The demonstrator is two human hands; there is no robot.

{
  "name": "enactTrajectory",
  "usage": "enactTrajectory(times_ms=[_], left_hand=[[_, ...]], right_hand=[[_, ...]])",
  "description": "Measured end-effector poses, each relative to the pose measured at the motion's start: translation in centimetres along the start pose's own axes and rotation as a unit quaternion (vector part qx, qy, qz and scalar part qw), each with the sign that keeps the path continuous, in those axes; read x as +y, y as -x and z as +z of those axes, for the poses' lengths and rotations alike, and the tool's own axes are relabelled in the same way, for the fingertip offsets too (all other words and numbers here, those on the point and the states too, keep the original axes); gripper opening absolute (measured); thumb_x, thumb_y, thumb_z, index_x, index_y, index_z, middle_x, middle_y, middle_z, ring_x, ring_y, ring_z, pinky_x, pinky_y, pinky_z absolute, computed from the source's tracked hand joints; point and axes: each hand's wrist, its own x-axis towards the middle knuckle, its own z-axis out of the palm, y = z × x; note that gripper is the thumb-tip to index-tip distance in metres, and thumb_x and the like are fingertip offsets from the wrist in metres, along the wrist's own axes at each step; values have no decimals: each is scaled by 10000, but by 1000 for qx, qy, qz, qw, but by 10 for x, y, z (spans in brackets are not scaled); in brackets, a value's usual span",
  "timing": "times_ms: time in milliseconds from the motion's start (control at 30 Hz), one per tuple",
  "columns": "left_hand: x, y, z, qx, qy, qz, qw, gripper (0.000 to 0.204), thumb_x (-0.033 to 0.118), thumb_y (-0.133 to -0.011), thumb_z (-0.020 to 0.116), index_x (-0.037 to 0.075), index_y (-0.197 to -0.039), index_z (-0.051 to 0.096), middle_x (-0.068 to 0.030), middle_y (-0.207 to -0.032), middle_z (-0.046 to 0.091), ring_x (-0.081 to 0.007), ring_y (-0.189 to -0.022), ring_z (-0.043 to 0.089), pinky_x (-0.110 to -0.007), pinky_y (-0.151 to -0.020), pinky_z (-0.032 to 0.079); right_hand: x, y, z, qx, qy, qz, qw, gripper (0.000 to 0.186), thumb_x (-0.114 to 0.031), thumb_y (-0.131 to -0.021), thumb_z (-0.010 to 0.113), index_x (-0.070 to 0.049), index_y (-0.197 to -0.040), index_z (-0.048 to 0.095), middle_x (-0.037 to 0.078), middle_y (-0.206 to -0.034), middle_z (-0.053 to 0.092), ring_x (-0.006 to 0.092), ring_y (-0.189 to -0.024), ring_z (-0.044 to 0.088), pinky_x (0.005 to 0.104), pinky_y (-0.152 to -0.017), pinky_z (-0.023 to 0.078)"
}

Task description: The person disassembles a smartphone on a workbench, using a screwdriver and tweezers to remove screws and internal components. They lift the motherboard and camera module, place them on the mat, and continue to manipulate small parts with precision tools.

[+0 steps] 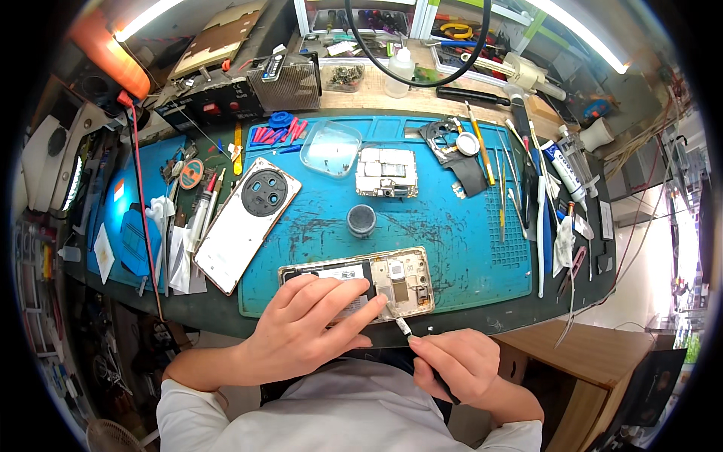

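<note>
An opened phone body [414,286], with a black battery section and exposed inner frame, lies at the mat's front edge. My left hand [320,320] rests over its left part with fingers spread, the fingertips touching it. My right hand [456,365] grips a slim dark-handled tool [403,325], whose pale tip reaches the phone's lower edge beside my left index finger. Above the phone stand a small dark round jar [361,218] and a circuit board assembly [385,172]. A white phone back cover [237,241] with a round camera ring lies to the left.
A blue mat [474,279] covers the bench. A clear plastic tub [330,147], pink pieces [279,134] and dark phone parts [452,154] sit toward the back. Tweezers and tools [542,218] line the right, more tools [202,211] the left. A squeeze bottle [399,71] stands behind.
</note>
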Motion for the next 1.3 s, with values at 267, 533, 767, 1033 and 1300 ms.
enactTrajectory(times_ms=[267,533,767,1033,1300], left_hand=[[-5,5,7,18,1,7,1000,434,294,-881,758,132,-1281,712,-47,-1326,637,-193,-1149,584,-374,-1005,464],[-6,6,9,33,5,5,999,361,247,-896,707,142,-1240,735,-43,-1319,646,-182,-1137,593,-360,-999,467],[-8,6,10,39,7,14,999,468,282,-806,784,133,-1248,741,-54,-1319,649,-214,-1119,595,-386,-953,479],[-8,7,11,39,4,17,999,479,284,-798,786,132,-1250,741,-55,-1317,648,-217,-1125,590,-387,-952,480],[-6,6,10,41,10,10,999,491,283,-785,797,132,-1249,742,-58,-1309,649,-225,-1119,594,-396,-956,474]], right_hand=[[-9,-5,8,1,71,3,997,254,-62,-822,739,14,-1063,763,54,-850,723,158,-622,647,267,-545,521],[-17,-13,8,-18,99,23,995,270,-45,-804,738,23,-1064,760,67,-852,718,169,-622,657,271,-552,529],[-18,-16,10,-20,98,32,994,277,-28,-787,741,23,-1058,761,68,-844,713,175,-629,669,277,-557,539],[-18,-14,13,-9,80,41,996,260,-37,-799,741,21,-1051,767,76,-865,731,176,-635,671,277,-565,541],[-15,-15,15,-7,85,43,995,268,-44,-807,748,22,-1066,768,78,-876,738,172,-657,676,276,-576,541]])
